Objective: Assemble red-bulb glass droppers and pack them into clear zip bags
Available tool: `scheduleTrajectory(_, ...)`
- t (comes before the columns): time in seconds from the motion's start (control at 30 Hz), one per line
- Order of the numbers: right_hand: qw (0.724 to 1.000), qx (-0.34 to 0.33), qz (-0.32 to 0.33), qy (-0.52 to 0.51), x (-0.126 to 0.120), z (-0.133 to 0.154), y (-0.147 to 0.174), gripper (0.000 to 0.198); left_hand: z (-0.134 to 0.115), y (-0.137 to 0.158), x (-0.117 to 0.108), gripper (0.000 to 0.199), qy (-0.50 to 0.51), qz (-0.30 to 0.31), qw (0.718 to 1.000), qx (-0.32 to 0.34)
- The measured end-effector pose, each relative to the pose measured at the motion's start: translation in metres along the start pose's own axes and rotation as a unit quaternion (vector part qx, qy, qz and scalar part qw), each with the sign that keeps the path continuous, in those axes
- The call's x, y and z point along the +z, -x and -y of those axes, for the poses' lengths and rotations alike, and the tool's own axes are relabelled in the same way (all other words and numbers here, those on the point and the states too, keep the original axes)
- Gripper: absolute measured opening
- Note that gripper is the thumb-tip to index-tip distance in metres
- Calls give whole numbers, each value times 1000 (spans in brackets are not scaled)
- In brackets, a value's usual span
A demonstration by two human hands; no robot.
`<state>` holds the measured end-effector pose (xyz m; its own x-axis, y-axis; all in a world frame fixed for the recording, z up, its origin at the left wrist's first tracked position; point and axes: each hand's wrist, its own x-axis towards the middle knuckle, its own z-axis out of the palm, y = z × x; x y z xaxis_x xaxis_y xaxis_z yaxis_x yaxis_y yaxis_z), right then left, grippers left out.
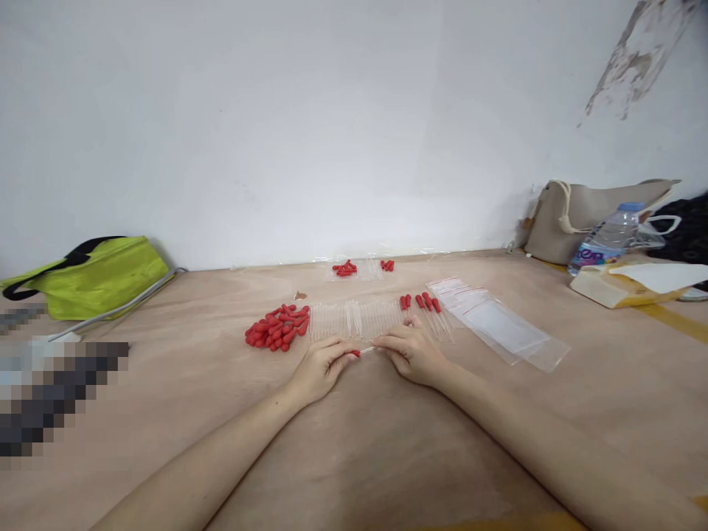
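A brown-covered bench (346, 457) runs back to the wall. Flat clear plastic bags (512, 328) overlap on it, to the right of the right hand (412, 354). A row of clear dropper tubes (379, 321) lies side by side just beyond both hands. The left hand (326, 363) and the right hand face each other near the row, each closed in a narrow pinch. Beyond the left hand, at the row's left end, sits a heap of red rubber bulbs (276, 328); at its right end, beyond the right hand, lie five red-capped droppers (435, 305). Between the hands, the right fingers hold a single clear tube (367, 349), and the left fingers grip a red bulb (355, 353) at its other end. How far the tube enters the bulb cannot be told.
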<state>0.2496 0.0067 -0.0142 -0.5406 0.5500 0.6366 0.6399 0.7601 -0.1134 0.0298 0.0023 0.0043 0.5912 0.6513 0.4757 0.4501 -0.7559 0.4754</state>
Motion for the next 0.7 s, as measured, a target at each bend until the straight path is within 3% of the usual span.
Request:
scheduleTrajectory(0.47,1000,8,7,19,-1,10,-3,21,3,1,1,18,-28,-28,999,-10)
scheduleTrajectory(0.7,999,-1,22,25,-1,14,-3,21,3,3,2,18,-46,5,999,21)
